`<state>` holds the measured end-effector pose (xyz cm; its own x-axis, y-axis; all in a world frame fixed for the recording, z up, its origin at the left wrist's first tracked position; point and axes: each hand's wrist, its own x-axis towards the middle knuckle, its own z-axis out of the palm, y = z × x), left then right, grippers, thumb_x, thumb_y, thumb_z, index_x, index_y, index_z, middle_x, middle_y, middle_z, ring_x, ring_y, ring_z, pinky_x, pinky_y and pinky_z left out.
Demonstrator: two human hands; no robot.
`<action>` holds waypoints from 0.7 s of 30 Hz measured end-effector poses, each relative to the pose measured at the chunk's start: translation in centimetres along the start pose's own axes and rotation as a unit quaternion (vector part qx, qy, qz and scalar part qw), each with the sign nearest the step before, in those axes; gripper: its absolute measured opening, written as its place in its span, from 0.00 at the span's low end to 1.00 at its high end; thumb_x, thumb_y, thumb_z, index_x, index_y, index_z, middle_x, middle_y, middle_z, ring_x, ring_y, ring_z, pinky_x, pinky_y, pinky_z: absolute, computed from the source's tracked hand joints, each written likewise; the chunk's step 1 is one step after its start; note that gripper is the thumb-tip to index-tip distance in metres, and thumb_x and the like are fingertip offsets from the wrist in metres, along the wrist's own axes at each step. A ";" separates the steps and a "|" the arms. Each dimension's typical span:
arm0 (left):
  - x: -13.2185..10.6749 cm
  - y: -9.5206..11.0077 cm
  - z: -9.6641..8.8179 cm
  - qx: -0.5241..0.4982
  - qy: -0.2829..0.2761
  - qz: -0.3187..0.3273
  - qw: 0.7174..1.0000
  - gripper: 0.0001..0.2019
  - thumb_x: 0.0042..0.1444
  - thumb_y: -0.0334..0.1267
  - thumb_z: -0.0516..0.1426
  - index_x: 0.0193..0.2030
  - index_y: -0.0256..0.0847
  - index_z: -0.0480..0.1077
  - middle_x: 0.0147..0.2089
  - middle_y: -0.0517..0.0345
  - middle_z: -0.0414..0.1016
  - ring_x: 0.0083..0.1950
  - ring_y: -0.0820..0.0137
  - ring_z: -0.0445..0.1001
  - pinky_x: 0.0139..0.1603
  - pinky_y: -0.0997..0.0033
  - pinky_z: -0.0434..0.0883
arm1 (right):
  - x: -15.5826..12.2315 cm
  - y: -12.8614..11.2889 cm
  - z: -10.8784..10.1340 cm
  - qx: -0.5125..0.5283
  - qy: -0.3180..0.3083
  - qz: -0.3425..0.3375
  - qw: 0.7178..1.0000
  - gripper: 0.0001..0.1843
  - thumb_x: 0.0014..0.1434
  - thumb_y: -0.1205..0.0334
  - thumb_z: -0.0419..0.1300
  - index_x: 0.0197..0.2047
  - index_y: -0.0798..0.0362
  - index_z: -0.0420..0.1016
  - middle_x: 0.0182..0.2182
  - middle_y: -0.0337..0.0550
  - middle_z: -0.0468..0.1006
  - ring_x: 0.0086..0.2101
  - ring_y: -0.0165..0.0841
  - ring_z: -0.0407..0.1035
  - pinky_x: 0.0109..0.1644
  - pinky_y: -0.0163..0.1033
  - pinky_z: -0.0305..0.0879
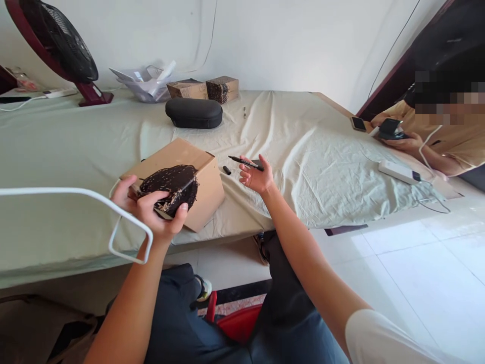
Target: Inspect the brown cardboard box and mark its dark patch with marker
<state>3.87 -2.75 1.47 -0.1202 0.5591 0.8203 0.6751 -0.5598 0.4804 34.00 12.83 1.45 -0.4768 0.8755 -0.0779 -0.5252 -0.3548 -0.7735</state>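
Observation:
My left hand (157, 207) grips a brown cardboard box (206, 192) at its near left end, fingers spread over a dense patch of black scribble (174, 182). The box rests tilted on the cloth-covered table. My right hand (257, 176), palm up with fingers loosely curled, holds an uncapped black marker pen (242, 162), its tip pointing left toward the box. Between the box and that hand lies the black pen cap (227, 170).
A white bent tube (129, 222) crosses the left foreground. Behind stand a black case (194, 112), two small boxes (222, 90), a plastic basket (146, 88) and a fan (91, 93). At right, another person's hands (405, 144) hold a dark device near a power strip (399, 172).

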 end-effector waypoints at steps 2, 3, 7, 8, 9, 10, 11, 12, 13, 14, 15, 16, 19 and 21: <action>0.2 0.1 0.6 0.055 0.071 0.059 0.994 0.27 0.52 0.59 0.68 0.54 0.54 0.68 0.74 0.52 0.62 0.85 0.36 0.46 0.76 0.21 0.58 | 0.4 -0.1 -0.4 0.012 -0.001 -0.064 0.998 0.41 0.66 0.23 0.43 0.58 0.46 0.77 0.46 0.48 0.84 0.30 0.37 0.63 0.37 0.44 0.67; 0.4 0.2 0.9 0.073 0.097 0.080 0.989 0.30 0.51 0.60 0.68 0.57 0.55 0.68 0.76 0.51 0.60 0.85 0.36 0.48 0.77 0.22 0.58 | 0.6 -0.4 -0.4 0.015 0.001 -0.097 0.995 0.45 0.64 0.19 0.41 0.59 0.46 0.77 0.48 0.49 0.84 0.30 0.37 0.63 0.37 0.44 0.67; 1.2 0.4 2.5 0.058 0.124 0.088 0.987 0.43 0.53 0.65 0.66 0.72 0.60 0.56 0.82 0.52 0.51 0.85 0.40 0.47 0.81 0.24 0.54 | 0.6 -2.2 0.4 -0.026 0.026 -0.182 0.983 0.32 0.69 0.26 0.50 0.57 0.42 0.76 0.36 0.41 0.80 0.25 0.33 0.57 0.33 0.41 0.67; 1.2 0.3 2.8 0.040 0.119 0.074 0.989 0.46 0.54 0.66 0.66 0.75 0.61 0.53 0.84 0.52 0.47 0.86 0.42 0.46 0.82 0.26 0.53 | 0.5 -2.8 0.8 -0.045 0.032 -0.189 0.980 0.27 0.72 0.31 0.52 0.56 0.41 0.76 0.31 0.38 0.76 0.23 0.32 0.54 0.32 0.39 0.66; 1.2 0.2 3.1 0.018 0.109 0.059 0.992 0.48 0.55 0.66 0.65 0.77 0.60 0.50 0.85 0.51 0.44 0.87 0.43 0.44 0.83 0.28 0.52 | 0.2 -3.4 1.4 -0.065 0.034 -0.192 0.979 0.24 0.73 0.33 0.53 0.56 0.41 0.76 0.27 0.36 0.72 0.22 0.31 0.51 0.31 0.38 0.66; 1.1 0.0 3.4 -0.006 0.094 0.045 0.995 0.51 0.56 0.66 0.66 0.79 0.59 0.46 0.86 0.49 0.42 0.87 0.43 0.43 0.84 0.30 0.51 | -0.1 -3.9 2.0 -0.085 0.033 -0.196 0.976 0.24 0.75 0.34 0.51 0.56 0.41 0.75 0.25 0.35 0.68 0.21 0.30 0.51 0.31 0.38 0.66; 1.0 -0.2 3.7 -0.031 0.079 0.030 0.996 0.54 0.55 0.67 0.67 0.81 0.58 0.44 0.86 0.46 0.40 0.87 0.42 0.42 0.84 0.31 0.52 | -0.4 -4.4 2.8 -0.104 0.029 -0.200 0.974 0.25 0.76 0.34 0.49 0.57 0.41 0.75 0.25 0.35 0.67 0.21 0.30 0.52 0.31 0.39 0.66; 0.8 -0.4 3.9 -0.053 0.064 0.018 0.996 0.57 0.54 0.67 0.68 0.81 0.57 0.42 0.86 0.44 0.40 0.87 0.41 0.43 0.84 0.32 0.53 | -0.8 -4.9 3.6 -0.119 0.024 -0.206 0.971 0.27 0.76 0.34 0.47 0.58 0.42 0.74 0.25 0.36 0.68 0.21 0.31 0.54 0.31 0.39 0.67; 0.6 -0.6 4.1 -0.070 0.052 0.005 0.996 0.59 0.52 0.67 0.69 0.82 0.56 0.41 0.86 0.42 0.40 0.87 0.40 0.44 0.84 0.33 0.54 | -1.2 -5.3 4.5 -0.131 0.018 -0.213 0.968 0.27 0.77 0.34 0.45 0.58 0.43 0.74 0.27 0.38 0.70 0.22 0.31 0.57 0.31 0.40 0.68; 0.4 -0.8 4.4 -0.083 0.044 -0.008 0.996 0.62 0.50 0.67 0.71 0.82 0.56 0.40 0.86 0.40 0.40 0.87 0.38 0.45 0.84 0.34 0.55 | -1.6 -5.6 5.4 -0.140 0.009 -0.221 0.965 0.25 0.76 0.36 0.46 0.56 0.44 0.74 0.29 0.39 0.73 0.23 0.31 0.60 0.32 0.40 0.68; 0.2 -0.9 4.6 -0.092 0.037 -0.021 0.995 0.65 0.47 0.66 0.73 0.82 0.55 0.39 0.85 0.38 0.41 0.86 0.38 0.46 0.83 0.36 0.56 | -1.9 -5.8 6.3 -0.143 0.000 -0.233 0.962 0.23 0.75 0.38 0.49 0.53 0.45 0.74 0.31 0.40 0.74 0.24 0.31 0.63 0.32 0.40 0.68; 0.1 -1.1 4.8 -0.099 0.033 -0.034 0.994 0.68 0.45 0.66 0.74 0.82 0.54 0.37 0.85 0.36 0.41 0.86 0.38 0.48 0.83 0.37 0.56 | -2.3 -6.0 7.2 -0.143 -0.013 -0.251 0.957 0.19 0.73 0.40 0.54 0.49 0.46 0.74 0.30 0.39 0.74 0.24 0.31 0.63 0.31 0.39 0.66; -0.3 -1.3 5.4 -0.111 0.024 -0.056 0.992 0.73 0.41 0.64 0.76 0.82 0.51 0.33 0.84 0.31 0.40 0.85 0.40 0.50 0.84 0.39 0.54 | -3.4 -6.4 9.4 -0.129 -0.056 -0.322 0.936 0.11 0.65 0.50 0.64 0.39 0.47 0.72 0.20 0.31 0.63 0.21 0.28 0.56 0.27 0.35 0.55; -0.4 -1.1 5.6 -0.113 0.027 -0.058 0.992 0.72 0.43 0.62 0.76 0.82 0.50 0.33 0.84 0.30 0.38 0.85 0.42 0.49 0.84 0.40 0.52 | -4.1 -6.4 10.5 -0.146 -0.070 -0.351 0.922 0.08 0.64 0.55 0.65 0.38 0.47 0.73 0.17 0.28 0.58 0.19 0.27 0.52 0.25 0.35 0.52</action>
<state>7.25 1.10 -1.11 -0.2305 0.5983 0.7674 0.4755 -0.6188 0.6252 31.95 8.05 13.28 -0.1884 0.7978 0.5728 -0.5375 0.4044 -0.7400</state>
